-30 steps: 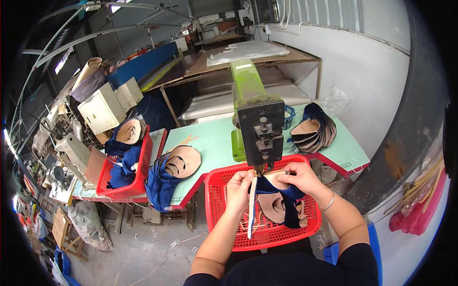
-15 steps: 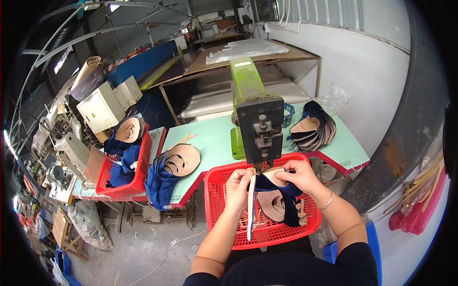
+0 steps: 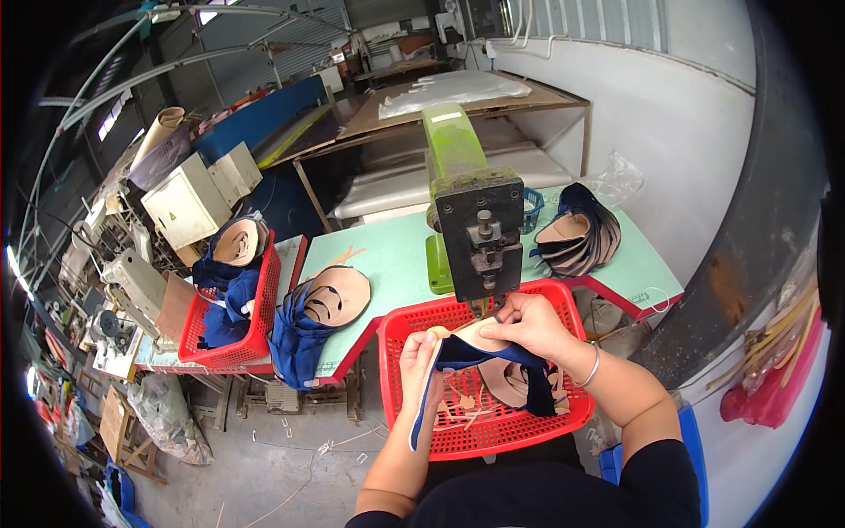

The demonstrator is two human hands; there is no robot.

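Note:
A blue-and-beige shoe upper [image 3: 459,352] is stretched between my two hands, just below the black head of a green press-like machine [image 3: 481,233]. My left hand [image 3: 417,359] pinches its left end, from which a narrow blue-edged strip [image 3: 422,414] dangles over the wrist. My right hand [image 3: 533,326] grips the beige side with thumb and fingers, close under the machine head. Whether the upper touches the machine's tool is hard to see. Beneath my hands stands a red plastic basket [image 3: 493,447] with more blue-and-beige pieces [image 3: 509,380] and beige scraps [image 3: 464,409] inside.
On the green tabletop [image 3: 387,255], stacked uppers [image 3: 576,233] lie at right and another bundle [image 3: 324,308] at left. A second red basket [image 3: 264,299] holds blue pieces farther left. A dark pillar [image 3: 731,273] rises at right; a blue stool [image 3: 695,458] is beside me.
My left hand has moved left and slightly down, drawing the upper out wider between my hands. The hanging strip has swung left. My right hand has shifted slightly left.

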